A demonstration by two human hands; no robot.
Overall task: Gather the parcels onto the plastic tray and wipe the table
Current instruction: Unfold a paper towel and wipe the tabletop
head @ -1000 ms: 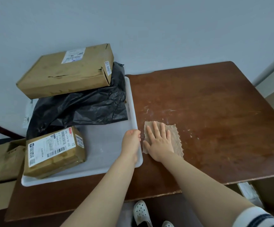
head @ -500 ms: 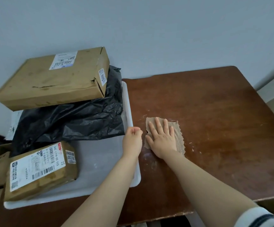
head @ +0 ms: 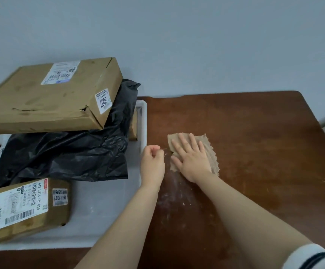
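Observation:
A white plastic tray [head: 103,206] lies on the left of the brown wooden table [head: 254,133]. It carries a large cardboard parcel [head: 51,98] on top of a black plastic parcel bag [head: 70,152], a small labelled cardboard parcel [head: 21,206] at the front left, and a brown parcel [head: 133,127] peeking out under the bag. My left hand [head: 152,166] curls at the tray's right rim and seems to hold it. Just right of it, my right hand [head: 190,158] presses flat on a tan cloth [head: 209,150] on the table.
Whitish dust streaks [head: 177,199] mark the wood just in front of the cloth. A grey wall runs behind the table. The table's right edge and far corner [head: 301,98] are in view, with pale floor beyond.
My right hand has slid the cloth away from me along the tray's side, leaving streaks behind it. My left hand stayed at the tray's rim. The view has closed in.

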